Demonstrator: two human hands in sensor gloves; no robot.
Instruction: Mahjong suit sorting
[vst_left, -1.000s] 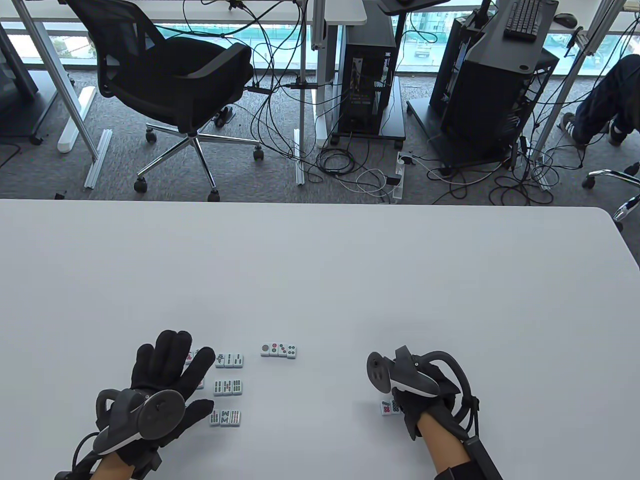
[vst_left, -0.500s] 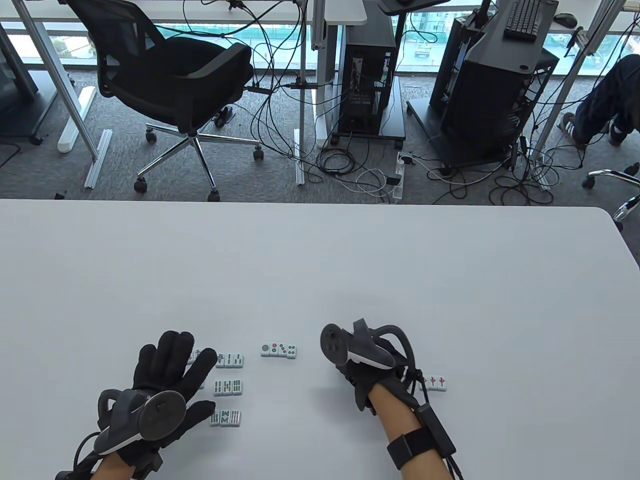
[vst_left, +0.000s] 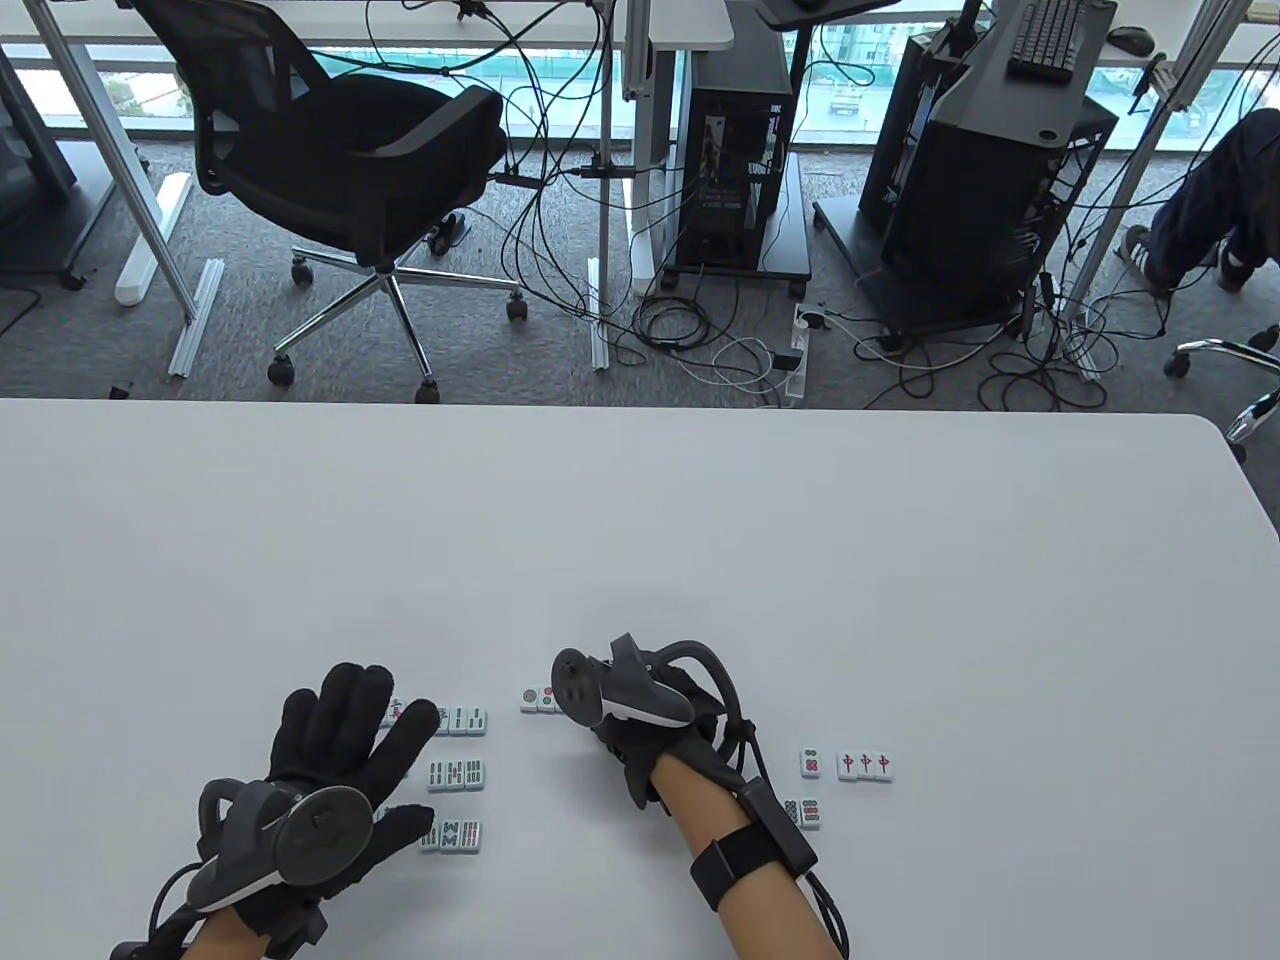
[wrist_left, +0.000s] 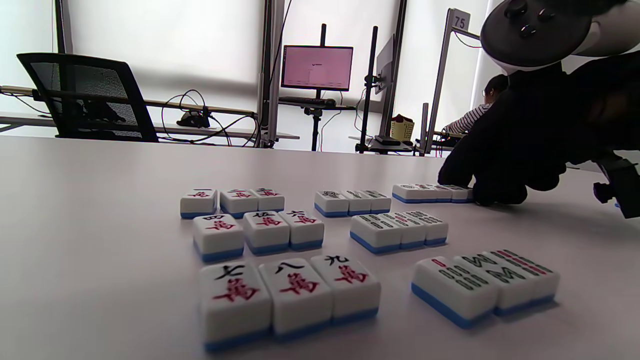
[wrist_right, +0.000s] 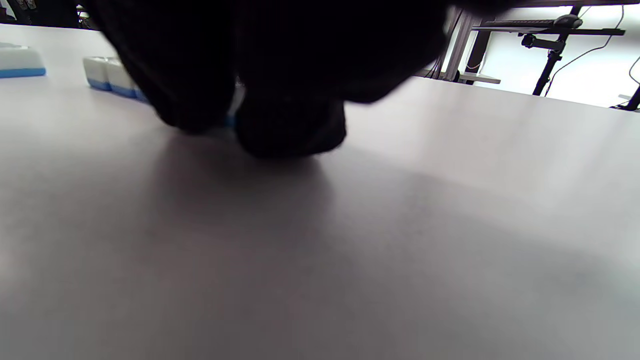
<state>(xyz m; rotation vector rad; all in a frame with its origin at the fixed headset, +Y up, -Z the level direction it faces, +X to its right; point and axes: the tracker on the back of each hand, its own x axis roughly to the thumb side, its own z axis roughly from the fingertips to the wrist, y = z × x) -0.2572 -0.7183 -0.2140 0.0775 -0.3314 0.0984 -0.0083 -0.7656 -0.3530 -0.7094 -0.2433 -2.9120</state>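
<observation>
The right hand (vst_left: 650, 725) has travelled left across the table (vst_left: 640, 540) since half a second ago and now sits at the right end of the dot-suit row (vst_left: 537, 699), covering that row's right-hand tiles, so only two show in the table view. In the left wrist view its fingers (wrist_left: 482, 187) come down onto the table at the end of that row, touching it; whether they pinch a tile or only press against it cannot be told.

Where the hand was before, more tiles now show: a single dot tile (vst_left: 810, 763) just left of the three red-marked tiles (vst_left: 865, 765), and a pair of dot tiles (vst_left: 804, 813) below, partly behind the forearm.

The left hand (vst_left: 340, 750) has stayed put, flat with fingers spread and straight over the character tiles (wrist_left: 260, 232), which lie in three rows of three. The bamboo tiles (vst_left: 457, 774) just beside them also lie in three rows, unchanged.
</observation>
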